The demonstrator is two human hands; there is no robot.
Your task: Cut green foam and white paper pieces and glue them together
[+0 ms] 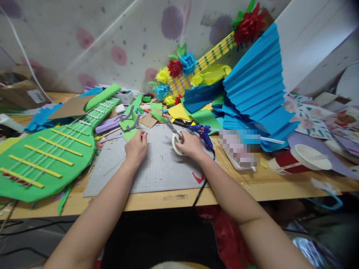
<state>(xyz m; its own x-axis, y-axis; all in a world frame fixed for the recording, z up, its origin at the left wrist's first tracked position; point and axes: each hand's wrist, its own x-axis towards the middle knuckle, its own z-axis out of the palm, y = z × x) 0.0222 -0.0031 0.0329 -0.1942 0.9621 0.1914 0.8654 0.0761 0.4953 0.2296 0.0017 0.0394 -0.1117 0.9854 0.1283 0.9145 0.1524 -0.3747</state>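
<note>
My right hand (191, 145) grips a pair of scissors (176, 131) by the white handles, with the blades pointing away and up to the left. My left hand (136, 147) is closed in a pinch above the left part of the grey cutting mat (157, 170); whatever lies between its fingertips is too small to make out. Green paper scraps (130, 129) lie just beyond the left hand. A blue hot glue gun (203, 133) rests right behind my right hand, its black cord running down to the table's front edge.
A green paper guitar (47, 157) with yellow strips covers the left side. At the back leans a flower-decorated yellow guitar (182, 84). Pleated blue paper (255, 82) stands at the right. A red and white cup (297, 160) lies tilted on the wooden table (168, 198).
</note>
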